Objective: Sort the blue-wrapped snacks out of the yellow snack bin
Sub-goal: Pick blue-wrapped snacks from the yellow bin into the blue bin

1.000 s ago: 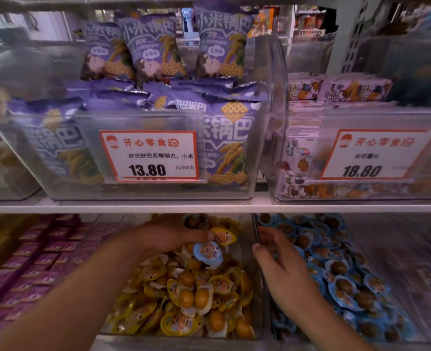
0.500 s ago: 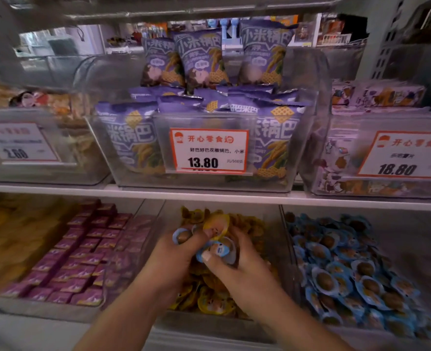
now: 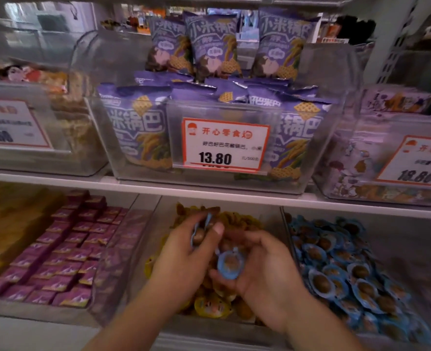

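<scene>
Two hands hover over the yellow snack bin point(image 3: 143, 252), each hand's fingers pinching a blue-wrapped snack: left hand point(image 3: 184, 259), right hand point(image 3: 265, 272).

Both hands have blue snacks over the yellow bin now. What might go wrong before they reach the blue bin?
1. The right hand only cradles a blue-wrapped snack at its fingertips; it may slip back into the yellow snack bin.
2. The left hand pinches blue-wrapped snacks edge-on; one might drop.
3. Motion blur may hide blue pieces among the yellow snacks.
</scene>
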